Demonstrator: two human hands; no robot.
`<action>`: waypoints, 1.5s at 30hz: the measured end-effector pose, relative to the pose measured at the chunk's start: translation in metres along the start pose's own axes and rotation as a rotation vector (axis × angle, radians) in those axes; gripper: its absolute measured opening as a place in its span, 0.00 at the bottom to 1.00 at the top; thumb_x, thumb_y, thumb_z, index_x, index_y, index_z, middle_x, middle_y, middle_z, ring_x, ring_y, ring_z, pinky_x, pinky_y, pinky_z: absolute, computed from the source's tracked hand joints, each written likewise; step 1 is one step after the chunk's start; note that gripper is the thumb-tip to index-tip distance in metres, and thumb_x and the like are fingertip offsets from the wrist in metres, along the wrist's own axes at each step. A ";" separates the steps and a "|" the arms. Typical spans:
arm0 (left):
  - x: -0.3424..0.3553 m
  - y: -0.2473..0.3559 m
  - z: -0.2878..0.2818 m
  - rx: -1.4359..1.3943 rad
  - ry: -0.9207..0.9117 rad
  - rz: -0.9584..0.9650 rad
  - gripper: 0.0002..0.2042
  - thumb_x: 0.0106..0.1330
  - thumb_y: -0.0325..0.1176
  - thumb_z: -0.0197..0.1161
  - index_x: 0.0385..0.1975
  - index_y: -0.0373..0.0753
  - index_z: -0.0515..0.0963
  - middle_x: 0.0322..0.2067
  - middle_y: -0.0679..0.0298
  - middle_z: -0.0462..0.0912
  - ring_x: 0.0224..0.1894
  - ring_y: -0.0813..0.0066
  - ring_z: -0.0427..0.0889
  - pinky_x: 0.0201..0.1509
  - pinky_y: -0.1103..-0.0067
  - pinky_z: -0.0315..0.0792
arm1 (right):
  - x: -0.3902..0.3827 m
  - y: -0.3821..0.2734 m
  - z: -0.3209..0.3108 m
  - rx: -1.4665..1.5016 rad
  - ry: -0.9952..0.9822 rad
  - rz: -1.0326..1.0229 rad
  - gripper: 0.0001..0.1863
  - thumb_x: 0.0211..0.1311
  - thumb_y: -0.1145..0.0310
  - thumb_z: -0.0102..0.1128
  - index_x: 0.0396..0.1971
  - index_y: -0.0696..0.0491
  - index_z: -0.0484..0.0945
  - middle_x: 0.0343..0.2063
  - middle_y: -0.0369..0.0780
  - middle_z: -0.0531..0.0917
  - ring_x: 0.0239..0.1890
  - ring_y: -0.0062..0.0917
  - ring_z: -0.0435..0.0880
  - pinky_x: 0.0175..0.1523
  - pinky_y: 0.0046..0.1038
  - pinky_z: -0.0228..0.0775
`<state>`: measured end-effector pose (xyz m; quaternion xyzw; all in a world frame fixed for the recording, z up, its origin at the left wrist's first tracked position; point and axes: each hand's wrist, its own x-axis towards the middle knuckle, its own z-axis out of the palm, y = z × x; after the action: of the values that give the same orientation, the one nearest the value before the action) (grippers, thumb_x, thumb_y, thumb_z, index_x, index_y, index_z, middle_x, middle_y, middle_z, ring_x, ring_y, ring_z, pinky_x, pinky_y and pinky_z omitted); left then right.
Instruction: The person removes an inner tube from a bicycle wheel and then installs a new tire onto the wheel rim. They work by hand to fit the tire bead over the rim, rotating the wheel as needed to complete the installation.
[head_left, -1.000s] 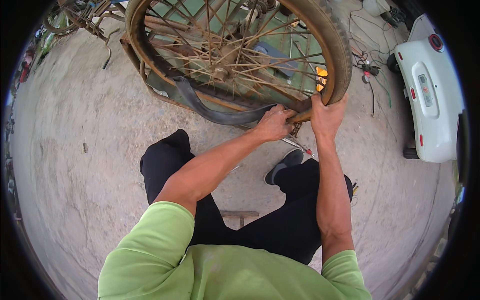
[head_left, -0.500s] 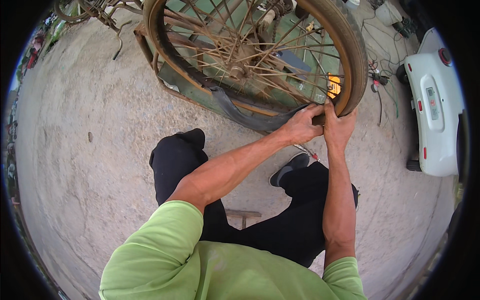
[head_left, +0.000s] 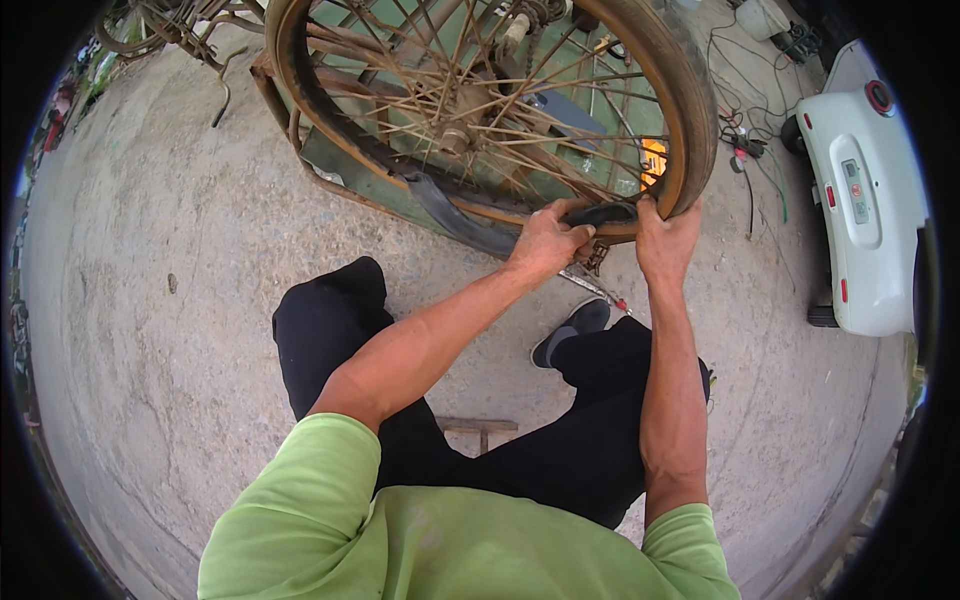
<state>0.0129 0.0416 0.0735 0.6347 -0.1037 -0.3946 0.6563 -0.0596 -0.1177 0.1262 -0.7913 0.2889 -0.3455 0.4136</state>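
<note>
A large spoked wheel with a worn tire (head_left: 697,120) and a rusty rim stands in front of me. A dark inner tube (head_left: 448,214) hangs out of the wheel's near lower side, and part of it lies along the rim. My left hand (head_left: 548,243) is closed on the tube at the bottom of the wheel, its fingertips partly hidden behind the rim. Farther right, my right hand (head_left: 667,240) wraps the tire's lower right edge, thumb up on the inner side. Between the hands a stretch of black tube shows in the rim.
A rusty frame with a green panel (head_left: 345,165) lies behind the wheel, with a yellow-orange item (head_left: 653,163) beyond the spokes. A metal rod (head_left: 590,284) lies near my shoe. Cables (head_left: 745,110) and a white car (head_left: 860,200) are at right, a bicycle (head_left: 200,45) far left.
My left hand has moved left along the rim, away from the right hand, exposing tube between them. The right hand keeps its hold on the tire. The whole view has shifted slightly.
</note>
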 end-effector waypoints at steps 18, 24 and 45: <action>0.044 -0.071 -0.020 0.531 0.092 0.510 0.17 0.82 0.43 0.58 0.53 0.34 0.83 0.46 0.48 0.86 0.53 0.41 0.83 0.59 0.57 0.76 | 0.000 0.007 -0.003 0.058 -0.116 0.050 0.22 0.62 0.73 0.69 0.53 0.63 0.74 0.42 0.45 0.85 0.44 0.30 0.83 0.54 0.35 0.77; 0.056 -0.068 -0.017 0.795 -0.063 0.549 0.15 0.82 0.40 0.57 0.46 0.34 0.85 0.45 0.52 0.86 0.52 0.46 0.82 0.59 0.57 0.76 | -0.008 0.003 0.006 0.068 -0.053 0.070 0.22 0.61 0.73 0.68 0.54 0.63 0.73 0.41 0.45 0.84 0.44 0.30 0.83 0.55 0.35 0.77; 0.025 -0.031 -0.026 0.734 -0.253 0.375 0.28 0.74 0.45 0.66 0.72 0.44 0.79 0.58 0.44 0.82 0.65 0.44 0.80 0.71 0.59 0.73 | 0.004 -0.004 0.003 0.012 -0.012 0.055 0.24 0.59 0.72 0.69 0.54 0.63 0.75 0.43 0.50 0.87 0.47 0.40 0.88 0.57 0.38 0.77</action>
<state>0.0343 0.0491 0.0318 0.7429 -0.4304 -0.2799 0.4295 -0.0543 -0.1169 0.1297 -0.7826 0.3060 -0.3310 0.4294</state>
